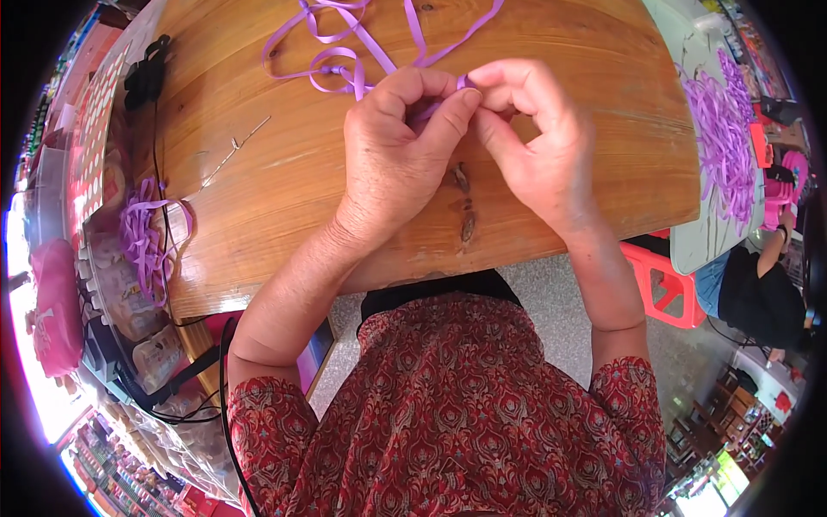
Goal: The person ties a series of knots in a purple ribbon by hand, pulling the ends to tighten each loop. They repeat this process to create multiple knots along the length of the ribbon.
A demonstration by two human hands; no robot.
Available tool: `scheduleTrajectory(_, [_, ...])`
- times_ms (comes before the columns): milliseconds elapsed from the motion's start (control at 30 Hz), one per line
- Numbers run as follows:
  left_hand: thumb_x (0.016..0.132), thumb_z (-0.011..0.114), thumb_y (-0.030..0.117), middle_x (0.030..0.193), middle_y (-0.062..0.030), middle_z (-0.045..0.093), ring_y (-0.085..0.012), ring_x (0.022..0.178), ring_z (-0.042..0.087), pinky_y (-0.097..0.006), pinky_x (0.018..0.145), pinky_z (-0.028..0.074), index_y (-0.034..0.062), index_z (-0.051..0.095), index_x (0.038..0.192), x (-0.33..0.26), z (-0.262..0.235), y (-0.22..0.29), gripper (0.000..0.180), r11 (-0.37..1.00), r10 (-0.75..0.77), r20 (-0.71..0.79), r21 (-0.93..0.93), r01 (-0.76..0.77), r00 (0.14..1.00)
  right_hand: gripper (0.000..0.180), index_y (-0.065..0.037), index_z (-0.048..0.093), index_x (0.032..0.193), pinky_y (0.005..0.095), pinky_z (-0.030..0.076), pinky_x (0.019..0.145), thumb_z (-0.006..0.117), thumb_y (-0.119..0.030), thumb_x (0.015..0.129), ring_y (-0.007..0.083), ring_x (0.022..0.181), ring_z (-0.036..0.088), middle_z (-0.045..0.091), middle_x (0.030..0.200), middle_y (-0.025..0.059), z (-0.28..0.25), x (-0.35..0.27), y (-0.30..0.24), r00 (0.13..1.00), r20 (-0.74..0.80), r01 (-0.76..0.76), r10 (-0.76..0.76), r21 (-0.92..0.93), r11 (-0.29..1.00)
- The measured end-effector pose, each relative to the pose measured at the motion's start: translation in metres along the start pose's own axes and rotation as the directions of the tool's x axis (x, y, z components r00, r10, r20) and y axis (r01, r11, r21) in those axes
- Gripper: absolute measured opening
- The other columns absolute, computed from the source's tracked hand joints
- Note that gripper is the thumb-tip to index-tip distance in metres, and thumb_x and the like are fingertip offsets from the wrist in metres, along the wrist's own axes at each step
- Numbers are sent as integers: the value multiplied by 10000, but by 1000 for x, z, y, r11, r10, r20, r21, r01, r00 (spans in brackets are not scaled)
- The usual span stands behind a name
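Pinching a purple ribbon point(345, 65) between the fingertips of both hands, a person in a red patterned blouse point(448, 405) works at a wooden table point(284, 172) near the top centre of the frame. The left hand point(401, 151) is curled tight, its thumb and forefinger clamped on the ribbon where it meets the right hand point(534, 142), whose fingers close on the same short stretch; the two hands touch at the fingertips. What the ribbon is being shaped into there is hard to tell, as the fingers hide most of it. From the pinch the ribbon runs away in loose loops and tails across the tabletop toward the upper edge of the frame. A thin bent wire point(233, 151) lies on the wood at left, well apart from the hands. At the table's lower left corner a bundle of purple ribbon point(146, 237) hangs over the edge. A larger heap of purple ribbon strips point(724, 138) covers a pale table at the upper right, and a red plastic stool point(663, 280) stands below it.
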State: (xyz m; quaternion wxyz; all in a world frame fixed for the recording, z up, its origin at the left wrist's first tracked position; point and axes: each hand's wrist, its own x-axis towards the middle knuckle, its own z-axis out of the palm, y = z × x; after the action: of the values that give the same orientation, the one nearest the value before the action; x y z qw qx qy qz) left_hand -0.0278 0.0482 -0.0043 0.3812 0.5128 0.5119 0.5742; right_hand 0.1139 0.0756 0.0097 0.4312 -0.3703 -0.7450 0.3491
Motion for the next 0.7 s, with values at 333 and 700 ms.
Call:
scheduleTrajectory(333, [880, 617, 60, 836, -28, 643, -62, 770, 576, -187, 701, 463, -22, 635, 935, 0, -13, 17, 100, 860, -197, 189, -438, 262, 962, 235, 26, 612, 1091, 227, 486, 764, 589, 55, 859, 108, 837, 610, 647, 930, 45, -6, 2, 5, 968, 193, -233, 158, 468, 852])
scheduleTrajectory(700, [850, 660, 72, 733, 26, 602, -21, 620, 494, -169, 536, 395, -14, 645, 895, 3, -17, 12, 98, 965, -194, 92, -163, 206, 977, 309, -8, 668, 1009, 291, 469, 567, 661, 81, 713, 200, 650, 569, 602, 741, 84, -18, 24, 3, 758, 245, 650, -605, -368, 665])
